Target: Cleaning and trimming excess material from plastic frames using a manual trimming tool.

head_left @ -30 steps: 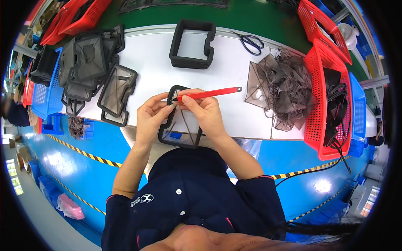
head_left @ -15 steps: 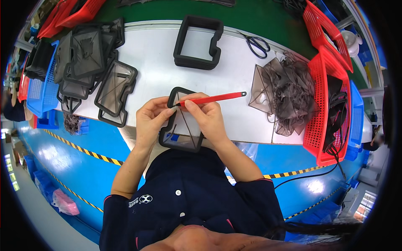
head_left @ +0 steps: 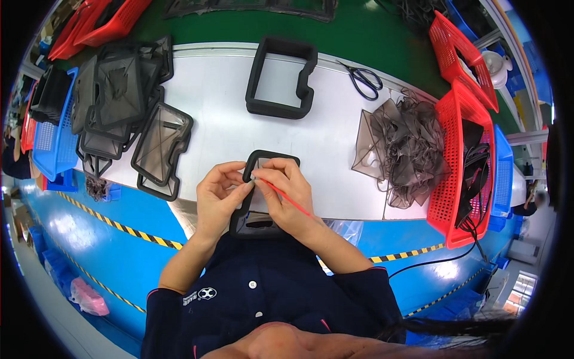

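Observation:
At the table's near edge I hold a black notched frame (head_left: 240, 219) with thin grey mesh across it. My left hand (head_left: 216, 203) pinches its left bar near the upper corner, thumb and fingertips closed on it. My right hand (head_left: 286, 197) grips a slim red-handled tool (head_left: 288, 200), whose handle slants down to the right. The tool's tip meets the frame beside my left fingertips; the tip itself is hidden by fingers. Beyond my hands a stack of bare black frames (head_left: 276, 110) stands on the white table (head_left: 221, 113).
Mesh-covered frames (head_left: 119, 90) are piled at left, with two more frames (head_left: 160, 146) overlapping beside them. Black scissors (head_left: 366, 82) lie at the far right. Crumpled grey mesh (head_left: 412, 149) sits by a red basket (head_left: 442, 200) with black cords. A blue basket (head_left: 51, 152) stands left.
The red tool has swung from pointing right to slanting down toward me, and my right hand has turned with it. The view has shifted slightly, so the table appears lower.

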The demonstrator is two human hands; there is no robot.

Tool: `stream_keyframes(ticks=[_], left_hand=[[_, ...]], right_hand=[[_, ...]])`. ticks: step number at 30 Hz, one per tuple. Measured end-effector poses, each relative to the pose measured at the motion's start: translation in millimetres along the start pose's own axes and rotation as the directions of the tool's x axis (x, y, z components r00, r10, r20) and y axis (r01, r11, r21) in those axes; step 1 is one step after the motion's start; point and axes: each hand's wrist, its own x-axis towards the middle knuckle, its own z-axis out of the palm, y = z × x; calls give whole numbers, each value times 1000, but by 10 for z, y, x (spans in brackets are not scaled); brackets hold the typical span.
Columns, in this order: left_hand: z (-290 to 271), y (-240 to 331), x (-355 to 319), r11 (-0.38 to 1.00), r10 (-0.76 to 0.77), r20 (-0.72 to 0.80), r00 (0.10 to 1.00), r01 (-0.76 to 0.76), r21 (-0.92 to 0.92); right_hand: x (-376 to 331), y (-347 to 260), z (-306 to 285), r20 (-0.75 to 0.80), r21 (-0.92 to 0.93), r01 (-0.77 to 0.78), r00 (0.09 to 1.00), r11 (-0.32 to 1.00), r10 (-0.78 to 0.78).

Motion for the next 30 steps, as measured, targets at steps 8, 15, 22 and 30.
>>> stream_keyframes(ticks=[8, 15, 22, 30], left_hand=[[-63, 112, 169, 970, 193, -132, 972, -169, 174], [-327, 79, 294, 838, 251, -175, 952, -123, 532], [-292, 94, 374, 834, 156, -197, 968, -22, 552], [-520, 51, 385, 854, 258, -284, 923, -81, 514]], right_hand=[[62, 74, -496, -163, -264, 84, 978, 961, -130], [6, 332, -1728, -627, -525, -262, 763, 810, -159], [-62, 666, -1916, -687, -551, -423, 719, 719, -105], [-41, 665, -2096, -538, -782, -405, 823, 474, -184]])
